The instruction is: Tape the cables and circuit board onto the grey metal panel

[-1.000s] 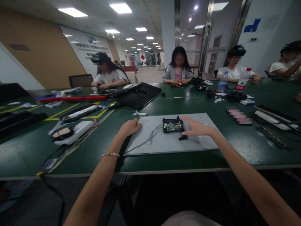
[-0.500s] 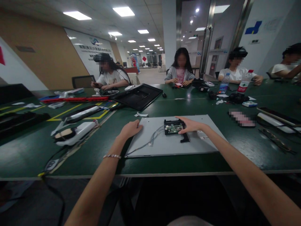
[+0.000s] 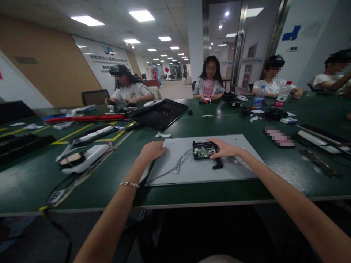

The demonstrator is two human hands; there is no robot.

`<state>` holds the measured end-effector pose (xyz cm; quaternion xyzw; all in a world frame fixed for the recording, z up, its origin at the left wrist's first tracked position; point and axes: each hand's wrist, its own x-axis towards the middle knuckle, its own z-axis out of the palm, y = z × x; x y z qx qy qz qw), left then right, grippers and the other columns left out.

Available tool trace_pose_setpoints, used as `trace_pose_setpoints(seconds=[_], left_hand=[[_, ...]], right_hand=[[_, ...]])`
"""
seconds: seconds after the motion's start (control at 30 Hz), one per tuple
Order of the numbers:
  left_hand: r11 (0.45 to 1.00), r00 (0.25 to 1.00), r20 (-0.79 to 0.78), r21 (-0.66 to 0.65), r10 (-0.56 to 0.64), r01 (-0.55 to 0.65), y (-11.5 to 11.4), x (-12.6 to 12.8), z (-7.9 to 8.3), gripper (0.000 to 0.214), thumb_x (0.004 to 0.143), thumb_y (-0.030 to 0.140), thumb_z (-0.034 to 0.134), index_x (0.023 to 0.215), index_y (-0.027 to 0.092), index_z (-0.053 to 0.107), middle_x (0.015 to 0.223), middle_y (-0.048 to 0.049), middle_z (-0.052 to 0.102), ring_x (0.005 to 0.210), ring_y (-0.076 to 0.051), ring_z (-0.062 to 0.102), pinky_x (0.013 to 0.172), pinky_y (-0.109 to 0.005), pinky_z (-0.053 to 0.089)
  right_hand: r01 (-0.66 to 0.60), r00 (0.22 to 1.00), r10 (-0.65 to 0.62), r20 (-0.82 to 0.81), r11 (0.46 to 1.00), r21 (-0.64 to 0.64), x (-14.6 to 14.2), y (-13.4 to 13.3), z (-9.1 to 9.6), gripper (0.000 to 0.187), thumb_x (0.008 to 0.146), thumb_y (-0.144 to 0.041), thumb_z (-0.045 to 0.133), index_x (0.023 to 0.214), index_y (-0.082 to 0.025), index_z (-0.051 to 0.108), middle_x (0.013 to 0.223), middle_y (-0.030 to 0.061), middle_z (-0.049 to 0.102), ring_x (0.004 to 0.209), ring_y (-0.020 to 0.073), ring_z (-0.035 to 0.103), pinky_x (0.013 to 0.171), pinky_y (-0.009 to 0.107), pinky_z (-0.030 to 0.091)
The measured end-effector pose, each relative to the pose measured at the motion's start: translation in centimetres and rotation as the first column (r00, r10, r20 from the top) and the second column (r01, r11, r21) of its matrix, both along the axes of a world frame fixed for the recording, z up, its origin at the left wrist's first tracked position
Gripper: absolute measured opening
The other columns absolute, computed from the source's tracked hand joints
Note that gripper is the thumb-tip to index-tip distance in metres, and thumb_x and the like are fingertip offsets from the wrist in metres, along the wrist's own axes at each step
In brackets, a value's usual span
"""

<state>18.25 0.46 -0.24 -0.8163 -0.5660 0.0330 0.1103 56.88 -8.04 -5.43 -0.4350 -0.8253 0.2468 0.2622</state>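
A flat grey panel [image 3: 175,171], like the metal back of a screen, lies in front of me on the table. My left hand [image 3: 153,149] is curled round its left edge, fingers bent over the rim. On the panel sits a black plastic bracket [image 3: 218,164] carrying a green circuit board [image 3: 203,152]. With thumb and fingers, my right hand [image 3: 225,148] grips the bracket's right side, covering part of it. Thin grey cables [image 3: 179,162] run from the board's left side across the panel to its near left corner.
A black monitor frame [image 3: 161,113] lies beyond the panel. On the left are a white device with a strap [image 3: 85,157] and cables; on the right, a phone [image 3: 279,137], glasses [image 3: 319,160] and two bottles [image 3: 283,95]. Several people sit across the green table [image 3: 115,193].
The bracket with the board has shifted slightly right and toward me on the panel, with my right hand on it. My left hand stays at the panel's edge.
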Motion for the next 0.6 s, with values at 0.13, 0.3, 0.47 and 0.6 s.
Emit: trace_pose_setpoints(seconds=[0.13,0.3,0.47,0.6], left_hand=[[0.984,0.953,0.247,0.014,-0.174,0.176,-0.8,3.2,0.9,0.053,0.088,0.047,0.046,0.132,0.018,0.050,0.117,-0.0118,0.066,0.105,-0.026,0.063,0.090,-0.035,0.047],[0.807,0.786,0.481,-0.234,-0.389,0.543,-1.6,8.7,1.5,0.098,0.077,0.062,0.059,0.154,0.017,0.019,0.157,-0.0146,0.029,0.136,-0.028,0.041,0.110,-0.036,0.035],[0.700,0.774,0.520,-0.397,-0.360,0.593,-1.9,11.0,-0.1,0.119,0.066,0.063,0.069,0.155,0.010,0.011,0.159,-0.0192,0.022,0.144,-0.032,0.027,0.117,-0.040,0.024],[0.672,0.705,0.600,-0.347,-0.377,0.655,-2.4,10.6,-1.3,0.112,0.069,0.061,0.069,0.156,0.018,0.012,0.158,-0.0164,0.024,0.143,-0.032,0.029,0.117,-0.045,0.023]], right_hand=[[0.010,1.000,-0.010,-0.006,1.000,-0.010,0.1,-0.1,-0.1,0.100,0.071,-0.060,0.073,0.152,-0.028,0.025,0.155,0.0115,0.029,0.141,0.0320,0.032,0.116,0.052,0.027],[0.016,1.000,-0.016,-0.015,1.000,0.023,-0.1,-0.2,-0.2,0.098,0.071,-0.059,0.073,0.152,-0.027,0.027,0.154,0.0119,0.032,0.140,0.0324,0.032,0.115,0.052,0.027],[0.049,0.999,-0.048,-0.013,0.998,0.051,-0.2,-0.5,-0.4,0.096,0.072,-0.060,0.072,0.151,-0.030,0.028,0.152,0.0107,0.035,0.138,0.0331,0.035,0.114,0.053,0.030],[0.055,0.998,-0.054,-0.009,0.997,0.060,-0.2,-0.7,-0.6,0.094,0.072,-0.061,0.071,0.151,-0.034,0.028,0.152,0.0085,0.035,0.138,0.0335,0.034,0.113,0.056,0.030]])
